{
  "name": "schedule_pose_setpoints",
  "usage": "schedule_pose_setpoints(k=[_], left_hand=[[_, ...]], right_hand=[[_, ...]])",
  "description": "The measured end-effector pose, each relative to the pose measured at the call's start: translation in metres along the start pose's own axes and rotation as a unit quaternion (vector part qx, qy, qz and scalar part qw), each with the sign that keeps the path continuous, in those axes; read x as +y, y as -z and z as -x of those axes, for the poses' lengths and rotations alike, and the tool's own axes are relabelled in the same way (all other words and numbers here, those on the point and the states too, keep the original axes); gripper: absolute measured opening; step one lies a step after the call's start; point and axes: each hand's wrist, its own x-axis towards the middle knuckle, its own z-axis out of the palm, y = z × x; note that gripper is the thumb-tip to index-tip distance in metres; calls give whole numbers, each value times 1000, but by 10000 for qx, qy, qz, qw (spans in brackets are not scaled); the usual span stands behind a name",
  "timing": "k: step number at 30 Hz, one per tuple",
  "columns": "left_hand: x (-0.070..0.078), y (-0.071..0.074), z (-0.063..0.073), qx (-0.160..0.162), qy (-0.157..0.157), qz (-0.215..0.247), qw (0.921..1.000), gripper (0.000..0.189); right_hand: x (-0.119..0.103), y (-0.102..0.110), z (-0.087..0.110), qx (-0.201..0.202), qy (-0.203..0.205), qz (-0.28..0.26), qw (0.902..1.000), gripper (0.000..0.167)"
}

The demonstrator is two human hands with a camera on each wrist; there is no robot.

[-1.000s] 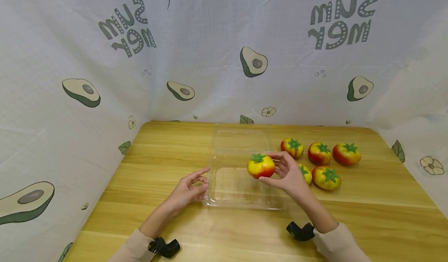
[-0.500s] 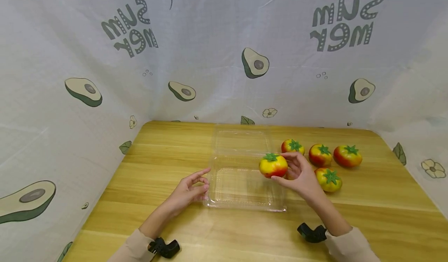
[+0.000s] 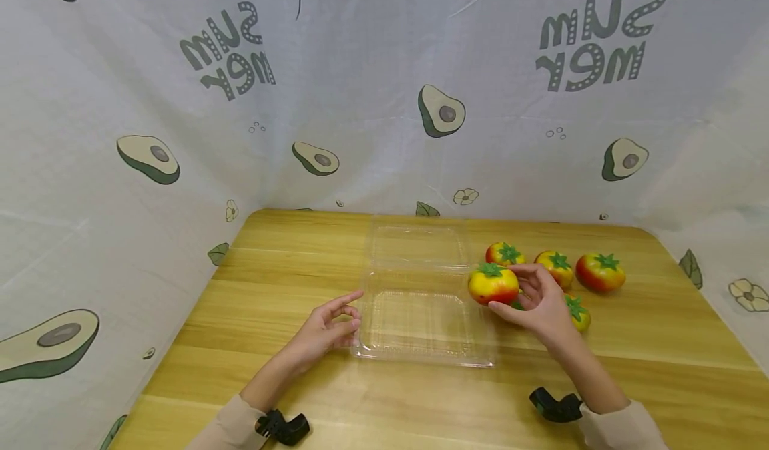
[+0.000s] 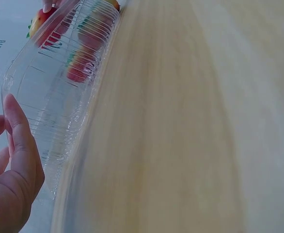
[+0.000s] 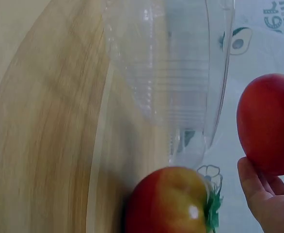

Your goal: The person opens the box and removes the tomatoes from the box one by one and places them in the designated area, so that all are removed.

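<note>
A red and yellow tomato (image 3: 492,284) with a green leafy top is in my right hand (image 3: 541,306), gripped between thumb and fingers. It hangs above the right edge of a clear plastic container (image 3: 414,356), whose lid (image 3: 420,243) lies folded back behind it. In the right wrist view the held tomato (image 5: 269,124) appears raised over the table. My left hand (image 3: 327,326) holds the container's left rim; the left wrist view shows a fingertip (image 4: 17,109) against its wall. Several more tomatoes lie right of the container, such as the rear-right one (image 3: 601,273); my right hand partly covers others.
The wooden table (image 3: 288,250) has rounded back corners. A white cloth (image 3: 360,103) printed with avocados hangs behind and beside it. Black wrist-worn cameras, such as the left one (image 3: 282,428), sit low over the table's front part.
My right hand has carried the tomato to the right, from over the container's inside to its right edge, and now hides part of the tomatoes there. The left hand stays put.
</note>
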Motion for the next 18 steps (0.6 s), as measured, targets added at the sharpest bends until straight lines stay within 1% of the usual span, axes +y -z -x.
schedule_pose_setpoints(k=[5,9,13,18], left_hand=[[0,1,0,-29,1,-45,10000,63],[-1,2,-1,-8,6,-77,10000,63],[-1,1,-1,-5,7,-96,10000,63],[0,0,0,-13,25,-82,10000,63]], right_hand=[[2,9,1,208,-21,-72,9998,65],[5,15,2,366,-54,-311,9988,64],[8,21,2,515,-5,-480,9975,62],[10,27,3,576,-12,-603,9965,61]])
